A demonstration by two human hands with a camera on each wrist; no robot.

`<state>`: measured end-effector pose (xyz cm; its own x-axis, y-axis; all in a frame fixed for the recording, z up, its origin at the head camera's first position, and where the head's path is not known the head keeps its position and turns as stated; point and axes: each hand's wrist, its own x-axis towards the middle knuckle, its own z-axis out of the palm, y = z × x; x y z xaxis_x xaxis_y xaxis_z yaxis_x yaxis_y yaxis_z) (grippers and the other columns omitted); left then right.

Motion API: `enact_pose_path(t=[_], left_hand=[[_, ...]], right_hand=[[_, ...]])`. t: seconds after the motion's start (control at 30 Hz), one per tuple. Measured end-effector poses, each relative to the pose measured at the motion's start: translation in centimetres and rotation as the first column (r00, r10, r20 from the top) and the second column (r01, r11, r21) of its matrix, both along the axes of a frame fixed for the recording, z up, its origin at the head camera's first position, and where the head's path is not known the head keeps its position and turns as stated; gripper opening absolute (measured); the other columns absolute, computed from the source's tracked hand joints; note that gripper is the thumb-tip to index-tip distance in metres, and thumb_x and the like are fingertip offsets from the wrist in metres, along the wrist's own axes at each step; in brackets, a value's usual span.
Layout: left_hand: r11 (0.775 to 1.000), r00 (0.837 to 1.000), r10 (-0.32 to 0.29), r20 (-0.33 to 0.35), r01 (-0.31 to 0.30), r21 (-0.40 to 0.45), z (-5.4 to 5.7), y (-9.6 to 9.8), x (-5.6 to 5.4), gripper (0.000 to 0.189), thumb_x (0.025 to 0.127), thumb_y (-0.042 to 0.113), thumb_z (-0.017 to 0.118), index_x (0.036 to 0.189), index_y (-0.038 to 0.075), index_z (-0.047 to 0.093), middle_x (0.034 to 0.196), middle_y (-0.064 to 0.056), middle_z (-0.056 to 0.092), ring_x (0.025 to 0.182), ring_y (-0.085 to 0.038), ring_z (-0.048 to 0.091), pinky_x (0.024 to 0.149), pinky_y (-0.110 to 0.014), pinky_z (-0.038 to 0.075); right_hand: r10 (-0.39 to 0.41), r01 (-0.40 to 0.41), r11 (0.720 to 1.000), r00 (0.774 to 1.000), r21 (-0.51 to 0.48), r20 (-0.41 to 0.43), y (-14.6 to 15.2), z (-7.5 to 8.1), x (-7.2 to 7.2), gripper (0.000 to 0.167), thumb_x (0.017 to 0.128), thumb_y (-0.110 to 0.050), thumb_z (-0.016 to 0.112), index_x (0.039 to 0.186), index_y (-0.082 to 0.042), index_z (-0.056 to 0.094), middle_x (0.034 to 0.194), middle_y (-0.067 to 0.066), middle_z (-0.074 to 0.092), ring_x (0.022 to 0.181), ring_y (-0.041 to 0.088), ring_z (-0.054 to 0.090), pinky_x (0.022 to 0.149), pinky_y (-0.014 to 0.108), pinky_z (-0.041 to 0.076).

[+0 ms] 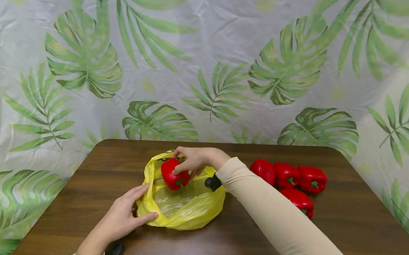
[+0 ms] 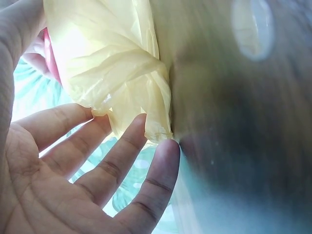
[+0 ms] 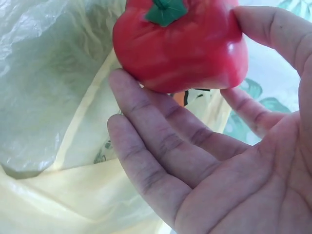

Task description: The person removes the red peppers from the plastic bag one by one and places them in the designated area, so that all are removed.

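Observation:
A yellow plastic bag stands on the table with its mouth spread wide toward me. My right hand holds a red bell pepper between thumb and fingers over the bag's opening. In the right wrist view the pepper shows its green stem, and the bag's inside lies behind it. My left hand rests at the bag's left side, thumb near the front rim. Its fingers are spread and nearly straight against the yellow plastic in the left wrist view.
Several more red bell peppers sit in a group right of the bag, partly behind my right sleeve. The brown wooden table ends at a leaf-patterned sheet hanging behind it.

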<state>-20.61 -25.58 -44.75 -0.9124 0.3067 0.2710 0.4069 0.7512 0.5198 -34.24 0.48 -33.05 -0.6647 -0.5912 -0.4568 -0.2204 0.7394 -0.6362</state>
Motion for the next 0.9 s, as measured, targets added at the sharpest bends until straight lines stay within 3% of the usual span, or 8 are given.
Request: enact_pose_path(t=[0.27, 0.63, 0.9], left_hand=[[1.000, 1.000, 0.004, -0.010, -0.004, -0.003, 0.1, 0.1, 0.1, 0.088, 0.092, 0.051, 0.084, 0.159, 0.003, 0.051, 0.160, -0.019, 0.056, 0.143, -0.044, 0.057, 0.110, -0.061, 0.052], [1.000, 1.000, 0.003, -0.020, -0.004, -0.013, 0.2, 0.3, 0.2, 0.088, 0.092, 0.049, 0.084, 0.158, 0.003, 0.051, 0.159, -0.019, 0.057, 0.143, -0.044, 0.057, 0.111, -0.062, 0.051], [1.000, 1.000, 0.001, -0.014, -0.002, -0.013, 0.2, 0.3, 0.1, 0.088, 0.093, 0.050, 0.083, 0.159, 0.003, 0.051, 0.160, -0.019, 0.056, 0.143, -0.045, 0.057, 0.109, -0.061, 0.052]], right_hand=[[0.014, -0.015, 1.000, 1.000, -0.016, -0.026, 1.5, 0.6, 0.2, 0.062, 0.103, -0.038, 0.071, 0.155, -0.023, 0.040, 0.154, 0.017, 0.052, 0.115, 0.042, 0.075, 0.097, 0.045, 0.061], [0.015, -0.020, 0.998, 0.997, -0.066, -0.075, 4.5, 1.3, 0.7, 0.064, 0.103, -0.038, 0.071, 0.156, -0.020, 0.039, 0.127, 0.014, 0.073, 0.091, 0.025, 0.079, 0.094, 0.044, 0.062], [-0.005, -0.006, 0.993, 0.996, -0.118, -0.090, 7.2, 1.5, 1.2, 0.064, 0.105, -0.040, 0.068, 0.158, -0.021, 0.037, 0.130, 0.017, 0.071, 0.108, 0.041, 0.076, 0.100, 0.049, 0.060]])
